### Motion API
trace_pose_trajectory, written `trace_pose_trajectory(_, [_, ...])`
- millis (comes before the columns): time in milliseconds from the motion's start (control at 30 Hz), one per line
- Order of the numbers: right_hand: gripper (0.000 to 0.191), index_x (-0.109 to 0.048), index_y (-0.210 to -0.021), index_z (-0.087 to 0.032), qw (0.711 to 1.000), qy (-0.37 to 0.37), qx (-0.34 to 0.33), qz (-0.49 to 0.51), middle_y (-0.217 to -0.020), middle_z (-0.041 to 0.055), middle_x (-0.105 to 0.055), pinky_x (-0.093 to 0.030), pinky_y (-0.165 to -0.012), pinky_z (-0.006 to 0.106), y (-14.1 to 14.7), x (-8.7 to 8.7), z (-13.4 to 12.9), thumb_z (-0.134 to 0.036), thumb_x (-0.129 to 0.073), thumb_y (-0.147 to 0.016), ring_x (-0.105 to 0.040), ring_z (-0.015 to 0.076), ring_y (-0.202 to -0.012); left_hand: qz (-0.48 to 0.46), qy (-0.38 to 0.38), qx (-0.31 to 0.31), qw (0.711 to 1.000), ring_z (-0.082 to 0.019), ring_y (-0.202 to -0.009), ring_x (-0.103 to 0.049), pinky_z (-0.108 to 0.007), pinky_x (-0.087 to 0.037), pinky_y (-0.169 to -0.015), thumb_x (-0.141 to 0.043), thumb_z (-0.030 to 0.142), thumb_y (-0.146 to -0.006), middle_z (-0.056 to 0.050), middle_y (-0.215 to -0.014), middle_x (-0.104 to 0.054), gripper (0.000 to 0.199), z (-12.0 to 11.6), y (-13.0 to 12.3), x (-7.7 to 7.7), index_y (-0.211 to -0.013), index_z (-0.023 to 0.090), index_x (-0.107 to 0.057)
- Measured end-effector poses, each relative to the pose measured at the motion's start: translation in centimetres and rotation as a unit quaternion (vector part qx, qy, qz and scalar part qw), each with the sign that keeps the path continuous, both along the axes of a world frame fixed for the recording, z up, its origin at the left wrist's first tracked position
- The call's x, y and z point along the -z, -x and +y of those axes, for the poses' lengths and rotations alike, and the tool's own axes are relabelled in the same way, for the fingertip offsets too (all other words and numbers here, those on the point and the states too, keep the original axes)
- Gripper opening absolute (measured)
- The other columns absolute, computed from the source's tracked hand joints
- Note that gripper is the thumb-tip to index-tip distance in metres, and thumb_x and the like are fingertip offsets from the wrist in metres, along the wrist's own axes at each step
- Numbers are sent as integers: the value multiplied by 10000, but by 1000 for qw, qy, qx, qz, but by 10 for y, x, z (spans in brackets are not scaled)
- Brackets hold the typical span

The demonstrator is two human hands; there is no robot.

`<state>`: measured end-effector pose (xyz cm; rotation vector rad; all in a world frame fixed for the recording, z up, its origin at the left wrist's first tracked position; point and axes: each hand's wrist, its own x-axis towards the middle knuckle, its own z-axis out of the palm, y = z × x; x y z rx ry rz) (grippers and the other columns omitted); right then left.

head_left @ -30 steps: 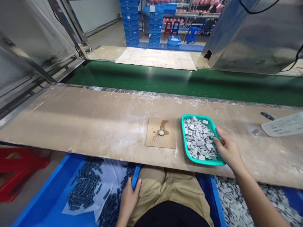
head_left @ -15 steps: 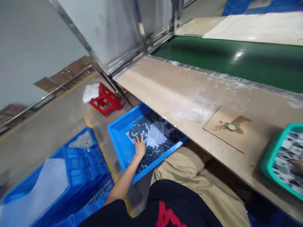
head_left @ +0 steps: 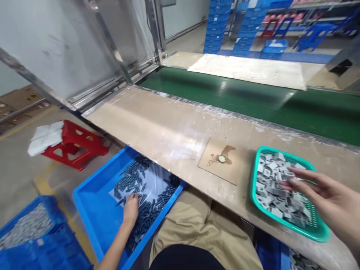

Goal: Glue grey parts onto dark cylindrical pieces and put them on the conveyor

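My left hand (head_left: 131, 210) reaches down into a blue plastic tray (head_left: 92, 213). Its fingers are drawn together among slim dark screw-like parts (head_left: 131, 178), and what they pinch is hidden. Under some of those parts lies a white sheet (head_left: 153, 183). On the right, a green mesh basket (head_left: 254, 176) full of small grey blocks (head_left: 277, 187) stands on the workbench. Above its heap, my right hand (head_left: 320, 189) pinches a grey block (head_left: 287, 177) between thumb and fingers.
A piece of cardboard (head_left: 215, 170) with a wet stain and a small round pale-topped item (head_left: 222, 159) lies on the bench (head_left: 168, 123). Beyond runs a green conveyor belt (head_left: 253, 101). A red stool (head_left: 74, 144) and a blue crate (head_left: 47, 200) stand at left.
The view has swung right, bringing the basket and my right hand fully into sight. My left hand's fingers, spread over the dark parts before, are now drawn together.
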<state>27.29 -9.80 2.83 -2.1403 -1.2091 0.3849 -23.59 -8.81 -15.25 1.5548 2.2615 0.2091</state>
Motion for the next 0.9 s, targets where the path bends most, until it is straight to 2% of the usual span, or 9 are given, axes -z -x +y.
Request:
trace_pose_trajectory(133, [468,-656,-1016,-224,992,11,-98,82,-823,70,-736,-556,-658,358,38,-14,36,-532,-601,-668,-701,287,-790,-74,-3,-77,994,-317,-1053,-580,-430,-411,-958,-529,205,-758,-113,-929,-693,182,17,10,-12,-857,187,-681])
trace_pose_trajectory(300, [361,-651,-977,-184,975,-15,-220,9,-773,64,-725,-555,-651,335,66,15,84,-441,-555,-743,-701,241,-709,-238,8,-202,950,-227,-832,-661,-333,-530,-727,-552,241,-795,-98,-838,-709,192,27,-9,-44,-923,151,-662])
trace_pose_trajectory(367, [358,-643,-1006,-177,973,-27,-230,-19,-801,64,-725,-554,-637,323,70,26,94,-416,-548,-757,-695,223,-691,-421,18,-272,865,-150,-718,-643,-248,-519,-614,-569,187,-792,-88,-860,-706,168,26,-34,-64,-927,146,-660])
trace_pose_trajectory(467, [280,-663,-959,-196,968,-8,-249,-41,-724,33,-715,-539,-599,289,73,35,97,-377,-538,-786,-678,193,-624,-653,47,-345,672,-98,-619,-579,-185,-445,-472,-594,132,-772,-83,-830,-690,161,19,-81,-96,-916,130,-666])
trace_pose_trajectory(533, [239,-680,-915,-208,963,-7,-262,-61,-751,28,-713,-525,-594,273,74,36,96,-352,-526,-803,-662,173,-601,-704,66,-350,614,-77,-576,-546,-167,-416,-437,-591,116,-774,-89,-831,-691,172,15,-109,-115,-930,123,-663])
trace_pose_trajectory(633, [240,-697,-903,-204,957,-33,-273,-92,-892,46,-699,-512,-597,265,75,35,95,-340,-516,-820,-639,150,-606,-746,97,-342,563,-41,-538,-518,-143,-426,-448,-607,60,-741,-110,-956,-700,198,14,-137,-133,-918,136,-655])
trace_pose_trajectory(800, [285,-710,-927,-189,947,-25,-296,-123,-867,62,-675,-495,-569,274,74,35,97,-349,-486,-854,-622,160,-614,-797,110,-286,521,-94,-716,-637,-186,-534,-685,-635,117,-726,-119,-1072,-684,64,24,-162,-142,-780,118,-670])
trace_pose_trajectory(833, [289,-711,-931,-187,945,-23,-300,-129,-870,64,-675,-493,-566,276,74,36,98,-346,-481,-858,-620,163,-617,-798,103,-264,531,-98,-712,-641,-194,-537,-687,-640,182,-749,-124,-1077,-680,76,27,-167,-142,-758,113,-671])
trace_pose_trajectory(900, [290,-715,-928,-189,940,-21,-309,-140,-881,67,-674,-489,-554,281,73,38,98,-339,-476,-862,-612,163,-607,-779,77,-210,585,-103,-699,-645,-201,-536,-662,-656,272,-762,-125,-1089,-669,163,32,-176,-143,-751,111,-672])
